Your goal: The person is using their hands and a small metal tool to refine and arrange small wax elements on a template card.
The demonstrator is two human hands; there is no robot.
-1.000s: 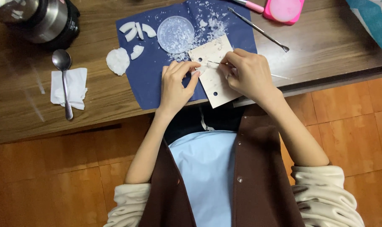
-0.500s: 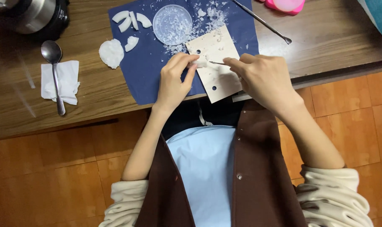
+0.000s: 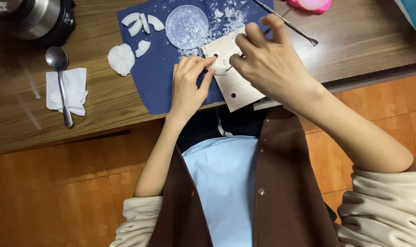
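From the head camera, looking straight down, your left hand (image 3: 188, 89) rests on the blue sheet (image 3: 160, 68), thumb and fingertips pinched together on a small white piece (image 3: 216, 69) at the left edge of the pale board (image 3: 237, 87). Your right hand (image 3: 267, 61) is raised above that board, fingers closed around a thin metal tool (image 3: 227, 68) whose tip meets the white piece; the rest of the tool is hidden under your fingers. The two hands sit close together, almost touching at the piece. The board lies tilted, half on the blue sheet and hanging a little past the near edge of the wooden surface (image 3: 354, 41), with two small holes showing in it. Just beyond it, a clear round dish (image 3: 187, 26) holds white shavings, and more white flakes (image 3: 228, 16) lie scattered beside it on the sheet. To the left of the dish, curved white slices (image 3: 141, 23) sit in a cluster, and a rounder white lump (image 3: 120, 58) lies at the sheet's left edge. Further left, a spoon (image 3: 61, 77) lies across a folded white tissue (image 3: 68, 91), with a shiny metal vessel (image 3: 32, 18) at the top corner. A long metal spatula (image 3: 288, 23) lies aslant on the surface behind your right hand, near a pink object (image 3: 311, 4).
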